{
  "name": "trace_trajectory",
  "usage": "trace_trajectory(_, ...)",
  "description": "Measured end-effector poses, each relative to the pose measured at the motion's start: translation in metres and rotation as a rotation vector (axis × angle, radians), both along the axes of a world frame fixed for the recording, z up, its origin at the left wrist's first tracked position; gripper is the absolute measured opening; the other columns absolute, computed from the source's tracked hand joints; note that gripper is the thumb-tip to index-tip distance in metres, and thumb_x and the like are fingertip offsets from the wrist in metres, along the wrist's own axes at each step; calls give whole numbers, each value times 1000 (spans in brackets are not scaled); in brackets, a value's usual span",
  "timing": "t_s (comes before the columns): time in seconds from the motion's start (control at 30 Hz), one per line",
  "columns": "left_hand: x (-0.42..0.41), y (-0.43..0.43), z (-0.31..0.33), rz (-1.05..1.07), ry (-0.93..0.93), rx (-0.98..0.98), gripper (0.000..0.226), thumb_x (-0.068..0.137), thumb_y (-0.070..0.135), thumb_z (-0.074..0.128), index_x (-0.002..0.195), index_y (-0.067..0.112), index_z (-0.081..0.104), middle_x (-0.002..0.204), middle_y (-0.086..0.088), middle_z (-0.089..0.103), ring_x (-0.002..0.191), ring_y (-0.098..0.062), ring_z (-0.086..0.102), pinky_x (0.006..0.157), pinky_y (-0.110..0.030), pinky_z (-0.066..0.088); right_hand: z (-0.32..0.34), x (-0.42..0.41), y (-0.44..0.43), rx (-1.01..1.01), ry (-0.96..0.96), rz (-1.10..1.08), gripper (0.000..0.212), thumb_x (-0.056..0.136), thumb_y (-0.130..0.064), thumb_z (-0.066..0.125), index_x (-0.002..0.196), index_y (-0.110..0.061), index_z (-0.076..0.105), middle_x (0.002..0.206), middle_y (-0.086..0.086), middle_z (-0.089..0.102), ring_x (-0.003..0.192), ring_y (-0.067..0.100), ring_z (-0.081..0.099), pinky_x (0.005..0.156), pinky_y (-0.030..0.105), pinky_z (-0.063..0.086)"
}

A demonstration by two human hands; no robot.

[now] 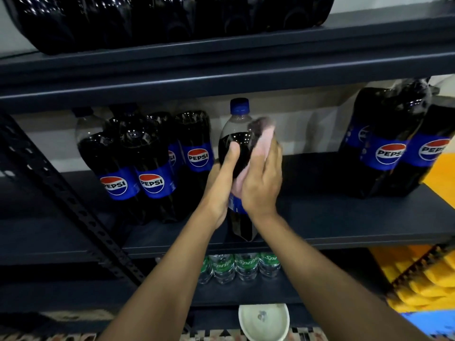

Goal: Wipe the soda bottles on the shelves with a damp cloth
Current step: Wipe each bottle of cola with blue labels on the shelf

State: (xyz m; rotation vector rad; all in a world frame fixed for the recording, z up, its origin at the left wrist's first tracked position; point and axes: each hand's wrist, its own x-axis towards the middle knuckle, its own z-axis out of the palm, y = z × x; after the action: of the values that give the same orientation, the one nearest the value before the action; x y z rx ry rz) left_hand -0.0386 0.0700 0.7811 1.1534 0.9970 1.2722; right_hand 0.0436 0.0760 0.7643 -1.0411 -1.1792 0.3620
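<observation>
Pepsi bottle point(235, 141) upright at the front edge of the middle shelf point(320, 217), between both hands. Left hand point(221, 183) grips its left side, thumb across the dark front. Right hand point(261, 185) curves over the pink cloth point(262, 136) (top edge blurred), pressing it against the bottle's right shoulder.

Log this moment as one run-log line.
step: wipe | left hand: grips bottle | right hand: holds cloth against bottle | place: middle shelf
</observation>
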Motion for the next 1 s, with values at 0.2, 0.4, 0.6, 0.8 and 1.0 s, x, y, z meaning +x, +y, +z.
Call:
trace_trajectory(0.2,0,10,-8,101,-76,-44,111,67,93,70,142,13,59,133,-9,72,124,-26,70,112,-52,49,-68,-1,-23,-316,133,86,47,103,-64,17,143,-54,40,135,-19,57,124,3,56,104,36,48)
trace_trajectory(0.4,-4,15,-12,83,-68,-54,120,62,93,74,148,14,50,138,-6,70,126,-23,68,114,-52,48,-78,5,-27,-438,296,195,41,107,-59,20,127,-53,55,121,-17,67,110,10,65,101,52,51)
trace_trajectory(0.6,-6,4,5,-54,-63,6,72,99,67,40,141,13,62,134,-4,73,127,-15,67,107,-29,54,-7,6,-12,-267,243,176,49,108,-52,26,154,-43,40,151,-16,51,138,0,46,119,36,36)
trace_trajectory(0.8,-14,4,12,-31,5,-26,53,109,61,23,121,37,69,119,15,77,114,0,71,102,-31,50,85,25,13,-360,-96,257,48,103,-54,34,93,-22,68,87,-1,70,85,16,65,79,37,50)
trace_trajectory(1.0,-10,1,3,-60,12,18,76,90,80,49,141,27,63,142,-4,68,131,-17,65,110,-39,53,53,13,9,-171,-40,189,30,103,-46,41,92,-30,64,91,-8,66,86,-1,61,78,29,45)
